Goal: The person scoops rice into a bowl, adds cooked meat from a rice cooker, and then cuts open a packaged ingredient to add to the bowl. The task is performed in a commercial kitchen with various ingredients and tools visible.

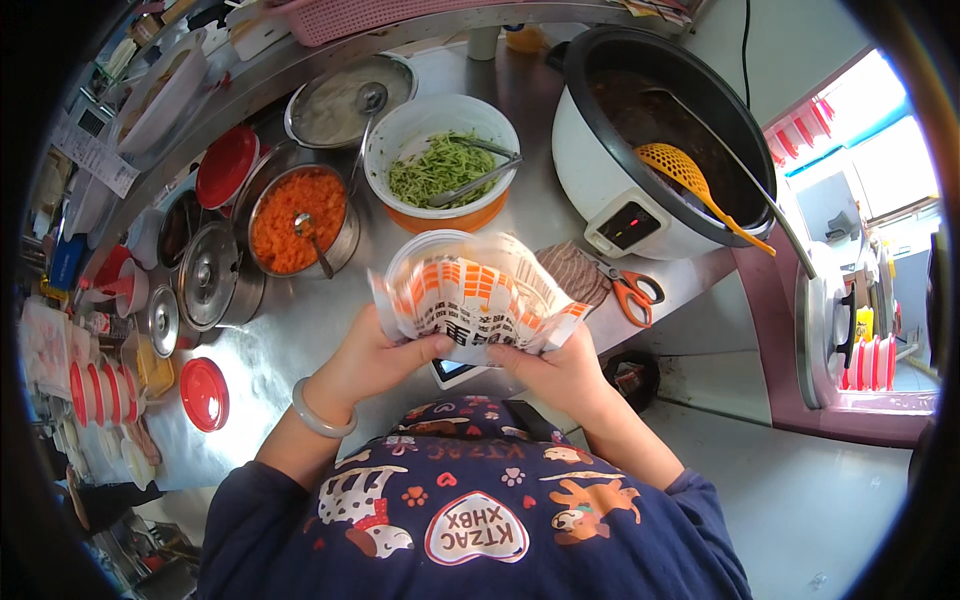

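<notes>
In front of my chest I hold a white paper food bag (470,310) printed with orange blocks and dark lettering. Its upper edge is smeared by motion, and whatever it may contain cannot be made out. My left hand (385,350) grips the bag's left side, thumb on the near face. On the other side my right hand (555,370) pinches it the same way. Just beyond the bag shows the rim of a white round tub (428,240), mostly hidden. Farther back, a white bowl (383,130) of shredded green vegetable (440,168) carries metal tongs (475,180).
To the right stands a large white cooker (585,165) with dark liquid and a yellow slotted spoon (685,170). Orange-handled scissors (635,292) lie beside a brown striped cloth (572,272). At left are a bowl of shredded carrot (290,225), lidded pots (210,275) and a red lid (204,394).
</notes>
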The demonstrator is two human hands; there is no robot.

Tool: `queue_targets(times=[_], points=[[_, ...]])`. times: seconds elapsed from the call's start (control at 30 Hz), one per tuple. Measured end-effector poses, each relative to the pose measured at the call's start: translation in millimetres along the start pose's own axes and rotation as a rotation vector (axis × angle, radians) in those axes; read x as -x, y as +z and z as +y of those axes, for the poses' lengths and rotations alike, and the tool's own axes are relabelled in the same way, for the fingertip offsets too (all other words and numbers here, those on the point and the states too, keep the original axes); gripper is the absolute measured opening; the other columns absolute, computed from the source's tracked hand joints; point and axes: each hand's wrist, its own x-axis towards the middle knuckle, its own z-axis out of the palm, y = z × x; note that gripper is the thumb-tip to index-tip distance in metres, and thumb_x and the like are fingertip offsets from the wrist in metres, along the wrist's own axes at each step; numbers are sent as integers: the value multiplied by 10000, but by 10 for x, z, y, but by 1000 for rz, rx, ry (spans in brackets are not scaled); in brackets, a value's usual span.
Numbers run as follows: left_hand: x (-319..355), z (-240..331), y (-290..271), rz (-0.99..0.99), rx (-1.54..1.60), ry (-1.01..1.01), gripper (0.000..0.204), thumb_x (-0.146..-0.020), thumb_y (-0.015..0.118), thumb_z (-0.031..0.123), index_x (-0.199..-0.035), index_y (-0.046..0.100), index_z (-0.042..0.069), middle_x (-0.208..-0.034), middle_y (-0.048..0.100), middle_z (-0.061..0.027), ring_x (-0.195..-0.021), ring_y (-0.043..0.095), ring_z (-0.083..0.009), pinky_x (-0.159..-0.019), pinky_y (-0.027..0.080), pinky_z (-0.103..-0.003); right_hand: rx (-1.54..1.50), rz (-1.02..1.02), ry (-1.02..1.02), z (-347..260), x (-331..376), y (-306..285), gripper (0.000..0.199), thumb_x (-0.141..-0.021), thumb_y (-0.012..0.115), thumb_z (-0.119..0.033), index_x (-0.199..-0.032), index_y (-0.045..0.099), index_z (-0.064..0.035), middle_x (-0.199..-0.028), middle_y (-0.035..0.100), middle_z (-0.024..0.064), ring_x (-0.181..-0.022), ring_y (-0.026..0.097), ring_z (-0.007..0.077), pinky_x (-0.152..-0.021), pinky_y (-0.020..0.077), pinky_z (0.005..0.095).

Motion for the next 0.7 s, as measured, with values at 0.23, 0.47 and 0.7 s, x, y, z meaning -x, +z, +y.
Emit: queue_targets(times=[0.23,0.47,0.7], points=[[-48,-63,40,-48,42,-83,466,-804,718,-26,-1234,539,2,-1110,648,-58,-982,616,-124,-842,514,-279,-259,15,243,29,-70,24,289,-789,741,-33,-1057,636,-3,-906,700,50,-795,638,97,-723,523,269],[-88,-100,23,-60,-394,384,309,-691,747,28,-987,657,22,-934,688,-108,-830,677,-216,-757,522,-296,147,-37,-191,168,-47,-32,258,-780,719,-1,-1030,657,-1,-916,705,75,-824,671,137,-747,521,276],[-98,-89,-6,-182,-425,527,295,-741,732,106,-1011,651,22,-1003,677,-138,-911,671,-277,-798,537,-330,127,-104,-349,108,1,-154,406,-698,775,-96,-1087,676,-41,-982,712,103,-849,698,257,-745,534,314]])
